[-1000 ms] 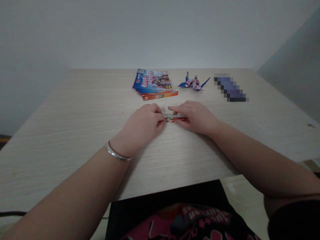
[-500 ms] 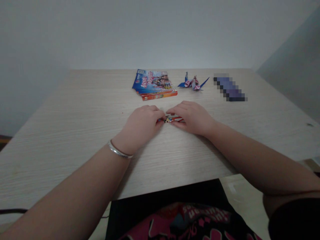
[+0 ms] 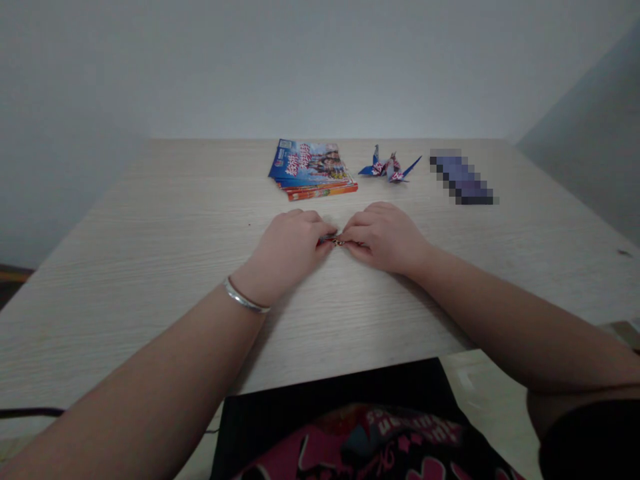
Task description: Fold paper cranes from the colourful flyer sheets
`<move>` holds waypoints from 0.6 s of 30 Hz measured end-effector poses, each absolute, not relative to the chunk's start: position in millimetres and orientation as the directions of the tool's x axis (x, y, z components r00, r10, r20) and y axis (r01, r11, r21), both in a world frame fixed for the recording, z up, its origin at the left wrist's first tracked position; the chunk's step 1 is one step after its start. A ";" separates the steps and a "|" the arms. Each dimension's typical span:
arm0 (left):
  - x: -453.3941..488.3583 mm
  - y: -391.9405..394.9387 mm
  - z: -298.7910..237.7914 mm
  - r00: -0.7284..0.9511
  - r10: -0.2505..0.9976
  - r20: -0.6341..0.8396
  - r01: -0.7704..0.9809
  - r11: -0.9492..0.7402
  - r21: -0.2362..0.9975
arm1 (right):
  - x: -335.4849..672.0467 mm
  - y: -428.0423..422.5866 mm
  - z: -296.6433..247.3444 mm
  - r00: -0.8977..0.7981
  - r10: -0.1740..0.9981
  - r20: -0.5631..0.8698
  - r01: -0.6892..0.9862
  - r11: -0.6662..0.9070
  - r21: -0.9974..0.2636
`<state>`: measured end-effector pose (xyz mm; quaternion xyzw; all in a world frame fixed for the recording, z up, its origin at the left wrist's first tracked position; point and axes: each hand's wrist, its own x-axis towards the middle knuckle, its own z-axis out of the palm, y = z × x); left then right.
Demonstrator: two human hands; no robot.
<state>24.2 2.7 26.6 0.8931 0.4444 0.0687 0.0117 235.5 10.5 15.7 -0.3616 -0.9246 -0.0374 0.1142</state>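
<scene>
Between my two hands, low over the middle of the table, is a small piece of folded printed paper (image 3: 339,242). My left hand (image 3: 295,247), with a silver bangle (image 3: 245,298) on its wrist, pinches the left end. At the right end, my right hand (image 3: 383,235) presses the paper between thumb and fingers. Only a narrow strip with coloured print shows between the fingertips. My fingers cover most of the paper, so its folded form cannot be made out.
Beyond my hands, a fanned stack of printed leaflets (image 3: 313,167) lies on the pale wooden table (image 3: 165,267). Blue and white folded paper cranes (image 3: 393,168) stand to its right. A dark, pixelated flat object (image 3: 463,179) lies further right. A wall (image 3: 320,67) rises behind the table.
My right hand's fingers have closed down on the paper and moved nearer my left fingertips. Less of the print shows now. The whole view has shifted slightly.
</scene>
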 end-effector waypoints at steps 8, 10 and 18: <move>24.6 3.2 28.2 0.615 0.783 0.093 0.783 -0.620 0.043 | 233.0 14.1 9.4 -0.650 0.704 0.285 0.670 0.709 -0.222; 25.9 2.7 28.9 0.603 0.791 0.102 0.791 -0.610 0.053 | 232.0 15.2 6.7 -0.616 0.726 0.307 0.670 0.687 -0.281; 30.3 3.0 26.8 0.591 0.801 0.098 0.799 -0.597 0.064 | 224.7 15.5 6.5 -0.511 0.819 0.261 0.732 0.573 -0.367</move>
